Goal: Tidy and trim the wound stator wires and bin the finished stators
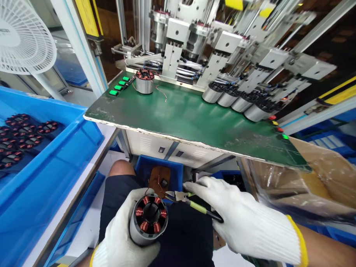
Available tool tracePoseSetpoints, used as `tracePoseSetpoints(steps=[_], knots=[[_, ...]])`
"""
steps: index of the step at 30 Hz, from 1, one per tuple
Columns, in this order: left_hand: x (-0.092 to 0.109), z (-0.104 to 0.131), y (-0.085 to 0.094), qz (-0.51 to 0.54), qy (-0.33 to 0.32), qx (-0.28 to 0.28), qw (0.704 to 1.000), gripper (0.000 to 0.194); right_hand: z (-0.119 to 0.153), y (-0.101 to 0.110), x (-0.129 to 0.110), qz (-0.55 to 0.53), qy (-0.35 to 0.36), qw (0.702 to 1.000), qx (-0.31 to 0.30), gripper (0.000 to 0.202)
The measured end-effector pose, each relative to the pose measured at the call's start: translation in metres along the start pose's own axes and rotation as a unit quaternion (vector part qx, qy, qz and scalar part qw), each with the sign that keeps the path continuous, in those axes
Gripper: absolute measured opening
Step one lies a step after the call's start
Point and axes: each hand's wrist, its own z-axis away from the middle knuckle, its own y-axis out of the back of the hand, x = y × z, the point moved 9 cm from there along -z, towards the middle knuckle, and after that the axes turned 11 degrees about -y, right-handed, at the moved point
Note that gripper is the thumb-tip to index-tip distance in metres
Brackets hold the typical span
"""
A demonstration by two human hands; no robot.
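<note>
My left hand (pixel 123 236), in a white knitted glove, is wrapped round a silver stator (pixel 148 218) with copper coils facing up. My right hand (pixel 239 213), gloved too, grips cutting pliers (pixel 198 206) with yellow-green and black handles. The plier jaws are parted and point left, just right of the stator's upper rim. A thin copper wire rises near the left fingertips and the jaws; whether the jaws touch it I cannot tell. Both hands are above my lap.
On the green bench (pixel 171 114) stand one wound stator (pixel 145 81) and several silver cylinders (pixel 232 100) before a machine (pixel 204 43). A blue crate (pixel 64 153) of coil parts is left, a blue bin (pixel 176 174) below, a fan (pixel 17 34) upper left.
</note>
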Motion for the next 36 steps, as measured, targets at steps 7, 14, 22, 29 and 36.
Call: tracePoseSetpoints(steps=[7, 14, 22, 29, 36], knots=[[-0.002, -0.001, -0.001, -0.023, -0.015, -0.018, 0.999, 0.078, -0.006, -0.001, -0.012, -0.016, 0.019, 1.0, -0.013, 0.079], [0.004, -0.001, 0.002, -0.069, -0.017, -0.024, 0.997, 0.074, -0.008, -0.011, -0.014, -0.102, 0.029, 0.991, -0.077, 0.057], [0.014, -0.001, 0.002, -0.091, -0.033, -0.012, 0.995, 0.073, -0.006, 0.003, -0.006, -0.095, -0.018, 0.995, 0.009, 0.079], [0.023, -0.004, -0.002, -0.083, -0.082, -0.02, 0.993, 0.069, -0.006, -0.007, -0.025, -0.039, 0.005, 0.999, 0.012, 0.091], [0.008, -0.002, -0.009, -0.09, -0.083, -0.088, 0.989, 0.077, -0.012, -0.015, -0.036, -0.03, 0.035, 0.999, -0.015, 0.075]])
